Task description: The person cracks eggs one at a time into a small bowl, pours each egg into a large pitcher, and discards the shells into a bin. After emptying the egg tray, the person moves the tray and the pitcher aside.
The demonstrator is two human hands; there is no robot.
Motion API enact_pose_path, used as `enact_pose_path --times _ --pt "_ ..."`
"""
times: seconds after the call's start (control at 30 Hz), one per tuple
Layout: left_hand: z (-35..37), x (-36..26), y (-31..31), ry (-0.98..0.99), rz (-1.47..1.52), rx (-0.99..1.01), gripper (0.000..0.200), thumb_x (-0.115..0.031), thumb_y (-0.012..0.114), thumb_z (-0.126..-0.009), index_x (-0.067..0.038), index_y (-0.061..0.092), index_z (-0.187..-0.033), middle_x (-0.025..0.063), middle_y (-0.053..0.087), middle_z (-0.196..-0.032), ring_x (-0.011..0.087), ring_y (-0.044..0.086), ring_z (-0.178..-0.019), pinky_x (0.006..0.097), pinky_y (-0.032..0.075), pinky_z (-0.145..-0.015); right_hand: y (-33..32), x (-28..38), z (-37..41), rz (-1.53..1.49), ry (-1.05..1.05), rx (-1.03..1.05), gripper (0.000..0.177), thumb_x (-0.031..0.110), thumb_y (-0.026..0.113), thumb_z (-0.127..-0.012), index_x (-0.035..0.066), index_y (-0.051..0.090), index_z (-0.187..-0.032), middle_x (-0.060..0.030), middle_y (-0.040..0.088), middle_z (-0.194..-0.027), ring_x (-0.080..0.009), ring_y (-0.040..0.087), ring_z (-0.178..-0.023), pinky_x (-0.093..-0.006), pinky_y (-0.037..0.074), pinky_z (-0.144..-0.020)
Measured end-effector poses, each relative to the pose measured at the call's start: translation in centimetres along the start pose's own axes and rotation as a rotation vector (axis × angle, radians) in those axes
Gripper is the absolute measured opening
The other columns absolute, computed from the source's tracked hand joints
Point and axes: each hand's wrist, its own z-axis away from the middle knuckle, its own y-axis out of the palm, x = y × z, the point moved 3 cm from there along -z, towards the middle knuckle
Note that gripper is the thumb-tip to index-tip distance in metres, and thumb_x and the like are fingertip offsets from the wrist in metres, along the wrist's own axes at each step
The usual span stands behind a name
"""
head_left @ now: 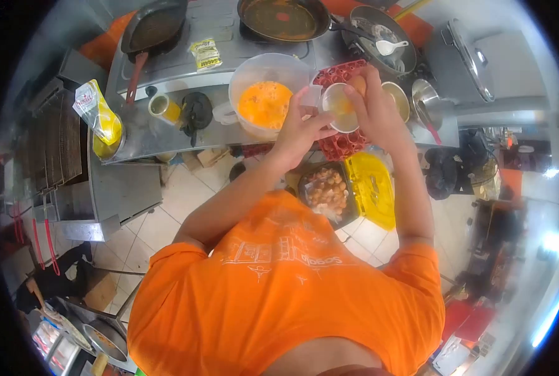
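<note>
My left hand (pixel 299 128) is closed around the side of a small white cup (pixel 334 94), with a pale translucent piece by its thumb. Some yellowish egg shows inside the cup. A brown egg (pixel 357 83) sits in the fingers of my right hand (pixel 377 113), right over the cup's far rim. Under both hands lies a red egg tray (pixel 339 148). Just left of my left hand stands a translucent plastic pitcher (pixel 242 74) holding many cracked eggs with orange yolks.
Beneath the counter, a bin (pixel 326 191) full of eggshells stands beside its yellow lid (pixel 373 191). Behind are pans (pixel 284 19) and a salt packet (pixel 205 54) on the stove. Metal bowls (pixel 424 103) stand at right; a yellow pouch (pixel 98 111) and jar (pixel 165 109) at left.
</note>
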Motion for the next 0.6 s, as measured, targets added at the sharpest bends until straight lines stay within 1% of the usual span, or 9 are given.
enact_pose_path --times 0.13,0.2,0.23,0.3,0.4,0.43,0.5,0.53,0.6 --pt "-0.1 0.8 0.3 -0.008 0.007 0.028 0.078 -0.007 0.064 -0.094 -0.006 0.013 -0.153 0.0162 0.048 -0.124 0.0244 0.059 -0.115 0.0426 0.057 -0.098 -0.8 1.1 0.5 0.096 0.066 0.005 0.032 0.026 0.056 -0.100 0.003 0.046 -0.120 -0.0248 0.067 -0.097 -0.0442 0.066 -0.086 -0.0491 0.051 -0.073" --pt "-0.3 1.2 0.2 -0.011 0.011 0.032 0.078 -0.007 0.064 -0.094 -0.006 0.013 -0.153 0.0159 0.048 -0.124 0.0240 0.059 -0.116 0.0427 0.057 -0.098 -0.7 1.3 1.2 0.169 -0.085 -0.038 0.030 0.020 0.059 -0.097 0.003 0.050 -0.120 -0.0236 0.064 -0.104 -0.0432 0.066 -0.087 -0.0471 0.052 -0.073" --pt "-0.3 1.2 0.1 -0.009 0.018 0.032 0.078 -0.007 0.063 -0.095 -0.006 0.013 -0.153 0.0156 0.048 -0.124 0.0236 0.059 -0.116 0.0428 0.057 -0.098 -0.6 1.2 1.8 0.167 -0.083 -0.040 0.030 0.020 0.059 -0.097 0.003 0.050 -0.120 -0.0236 0.064 -0.104 -0.0432 0.066 -0.087 -0.0471 0.052 -0.073" --pt "-0.2 0.9 0.1 0.006 0.042 -0.006 0.076 -0.007 0.063 -0.095 -0.007 0.014 -0.153 0.0156 0.049 -0.126 0.0242 0.059 -0.117 0.0437 0.057 -0.097 -0.5 1.1 3.3 0.112 -0.140 -0.138 0.030 0.011 0.063 -0.091 0.004 0.055 -0.118 -0.0213 0.059 -0.112 -0.0407 0.063 -0.095 -0.0443 0.052 -0.078" --pt "-0.5 0.0 -0.7 0.039 0.106 -0.074 0.072 -0.006 0.062 -0.094 -0.007 0.018 -0.152 0.0156 0.051 -0.129 0.0260 0.059 -0.119 0.0455 0.057 -0.097 1.3 -2.0 7.2 0.057 -0.202 -0.280 0.032 0.005 0.065 -0.086 0.004 0.057 -0.117 -0.0195 0.055 -0.115 -0.0401 0.058 -0.104 -0.0449 0.050 -0.086" --pt "-0.6 -0.2 -1.3 0.060 0.141 -0.100 0.070 -0.005 0.061 -0.094 -0.008 0.020 -0.151 0.0155 0.051 -0.130 0.0271 0.059 -0.119 0.0464 0.057 -0.098 2.5 -3.8 8.9 0.051 -0.187 -0.264 0.032 0.005 0.065 -0.086 0.004 0.057 -0.117 -0.0195 0.055 -0.115 -0.0401 0.058 -0.104 -0.0449 0.050 -0.086" --pt "-0.2 -1.7 -1.8 0.072 0.144 -0.134 0.068 -0.005 0.060 -0.093 -0.008 0.022 -0.150 0.0153 0.053 -0.130 0.0280 0.059 -0.118 0.0471 0.057 -0.098 5.8 -8.3 13.2 -0.026 -0.006 -0.118 0.034 0.003 0.063 -0.086 0.005 0.056 -0.119 -0.0205 0.055 -0.115 -0.0428 0.055 -0.107 -0.0476 0.048 -0.090" --pt "-0.3 -2.3 -2.4 0.107 0.140 -0.153 0.067 -0.004 0.060 -0.093 -0.008 0.023 -0.149 0.0150 0.054 -0.130 0.0290 0.060 -0.118 0.0478 0.056 -0.098 7.6 -10.6 15.8 -0.030 0.009 -0.108 0.034 0.003 0.063 -0.086 0.005 0.056 -0.119 -0.0205 0.055 -0.115 -0.0428 0.055 -0.107 -0.0476 0.048 -0.090" --pt "-0.3 -2.6 -4.2 0.106 0.144 -0.172 0.067 -0.005 0.060 -0.092 -0.009 0.024 -0.148 0.0143 0.055 -0.129 0.0289 0.061 -0.117 0.0479 0.056 -0.098 12.1 -15.9 21.6 -0.115 0.340 0.161 0.048 0.012 0.066 -0.088 0.007 0.051 -0.133 -0.0243 0.052 -0.127 -0.0475 0.053 -0.115 -0.0516 0.047 -0.095"
